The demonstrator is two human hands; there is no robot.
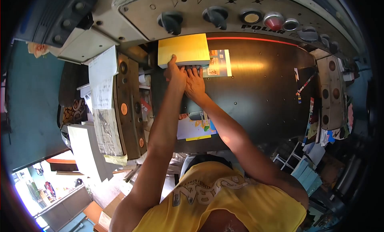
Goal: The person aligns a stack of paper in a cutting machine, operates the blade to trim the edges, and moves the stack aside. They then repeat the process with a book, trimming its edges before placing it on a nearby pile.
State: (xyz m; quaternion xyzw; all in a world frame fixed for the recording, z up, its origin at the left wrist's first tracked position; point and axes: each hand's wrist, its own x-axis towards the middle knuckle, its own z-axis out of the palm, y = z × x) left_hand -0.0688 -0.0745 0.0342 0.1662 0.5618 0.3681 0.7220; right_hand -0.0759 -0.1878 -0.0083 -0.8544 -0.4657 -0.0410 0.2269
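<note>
A thick paper stack with a yellow top sheet [184, 48] lies at the back of the dark metal machine bed [248, 104], below the control panel. My left hand [174, 71] grips the stack's near edge at its left, with the thumb on the yellow top and the other fingers partly hidden. Beside it, my right hand [195, 85] is open, its fingers stretched forward against the near side of the stack. What lies just under those fingertips is hard to make out. A colourful printed sheet [220, 63] sticks out from the stack's right side.
Another printed sheet [196, 126] lies nearer my body. Paper strips [298, 86] lie on the right of the bed. Knobs and a red button [273, 21] sit on the panel above. Metal side blocks [129, 108] flank the bed; a white paper stack [86, 150] stands at left.
</note>
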